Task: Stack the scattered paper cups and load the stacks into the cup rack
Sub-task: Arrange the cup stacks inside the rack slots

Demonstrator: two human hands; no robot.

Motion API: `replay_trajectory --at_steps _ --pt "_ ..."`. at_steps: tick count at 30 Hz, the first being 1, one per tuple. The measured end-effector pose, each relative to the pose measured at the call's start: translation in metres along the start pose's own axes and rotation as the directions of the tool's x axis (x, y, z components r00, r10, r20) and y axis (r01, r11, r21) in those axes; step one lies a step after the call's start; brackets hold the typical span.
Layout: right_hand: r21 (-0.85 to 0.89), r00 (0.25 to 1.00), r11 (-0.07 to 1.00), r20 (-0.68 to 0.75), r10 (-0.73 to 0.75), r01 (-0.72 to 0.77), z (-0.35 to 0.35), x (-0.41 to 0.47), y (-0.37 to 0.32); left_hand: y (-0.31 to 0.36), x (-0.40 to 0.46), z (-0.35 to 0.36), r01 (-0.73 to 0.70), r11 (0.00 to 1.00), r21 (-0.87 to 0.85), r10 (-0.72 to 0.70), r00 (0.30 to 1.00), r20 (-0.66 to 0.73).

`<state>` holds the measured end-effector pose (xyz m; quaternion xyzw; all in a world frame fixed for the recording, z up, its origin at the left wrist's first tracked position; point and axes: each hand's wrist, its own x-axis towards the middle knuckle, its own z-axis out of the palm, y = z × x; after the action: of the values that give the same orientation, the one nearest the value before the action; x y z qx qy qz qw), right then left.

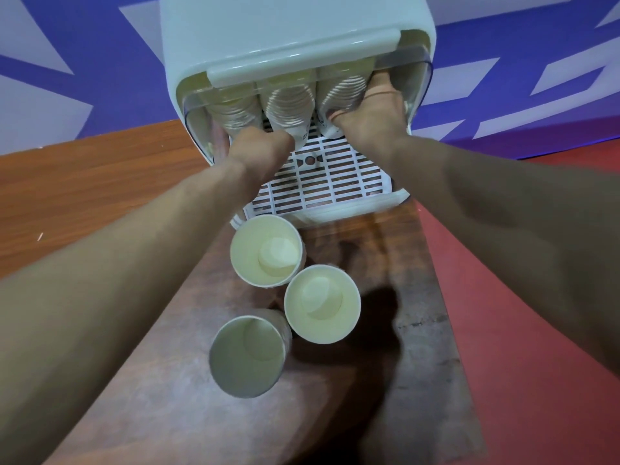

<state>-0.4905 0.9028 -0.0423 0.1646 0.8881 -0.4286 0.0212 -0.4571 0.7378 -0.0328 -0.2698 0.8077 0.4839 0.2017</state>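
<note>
1. Cup rack (295, 31) sits at 12 o'clock in the view: pale green shell, clear lid raised, white slotted tray (322, 182) sticking out at its base toward the viewer.
2. Inside the rack, three cup stacks stand side by side: left stack (235, 109), middle stack (290, 102), right stack (342, 92), rims showing as tight rings.
3. Left hand (260, 146) is under the middle stack, at 11 o'clock from the tray centre, fingers curled round the stack's lower end; the exact grip is partly hidden.
4. Right hand (372, 109) is at 1 o'clock from the tray centre, inside the rack opening against the right stack, thumb curled round the stack's lower end; fingers reach up into the rack alongside the stack, tips hidden. A thin red band crosses the back of this hand.
5. Three loose cups stand upright on the surface (385, 364) at 6 o'clock from the rack, mouths up: far cup (265, 250) just beside the tray edge, right cup (322, 303) touching it, near cup (246, 355) touching the right cup.
6. Surface is brown wood; a red strip (523, 330) runs at 3 o'clock, a blue and white patterned wall (67, 62) lies behind the rack.
</note>
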Motion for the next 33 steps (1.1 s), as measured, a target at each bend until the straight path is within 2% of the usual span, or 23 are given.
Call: replay_trajectory --at_steps 4,11,23,27,29,33 --pt "-0.047 0.999 0.998 0.008 -0.039 0.04 -0.003 0.004 0.005 0.008 -0.004 0.009 -0.023 0.995 -0.098 0.031 0.996 0.08" --pt "-0.039 0.999 0.999 -0.011 -0.033 0.033 -0.004 0.003 0.006 0.014 -0.003 0.018 -0.008 0.985 -0.172 0.014 0.999 0.037" --pt "0.007 0.999 0.999 0.035 -0.039 0.038 -0.009 0.0 0.012 0.01 -0.007 0.011 -0.017 0.994 -0.105 0.021 0.999 0.039" --pt "0.01 0.998 1.0 0.055 -0.012 0.012 -0.017 -0.012 0.014 0.005 -0.013 0.004 -0.063 0.998 -0.03 0.064 0.997 0.046" --pt "-0.05 1.0 0.999 0.025 -0.011 0.012 -0.024 -0.027 0.014 0.002 -0.019 -0.002 -0.092 0.995 -0.032 0.094 0.993 0.07" --pt "-0.069 0.997 0.995 -0.018 -0.073 0.071 -0.037 -0.076 0.006 0.005 -0.051 -0.022 -0.2 0.979 0.046 0.193 0.974 0.12"
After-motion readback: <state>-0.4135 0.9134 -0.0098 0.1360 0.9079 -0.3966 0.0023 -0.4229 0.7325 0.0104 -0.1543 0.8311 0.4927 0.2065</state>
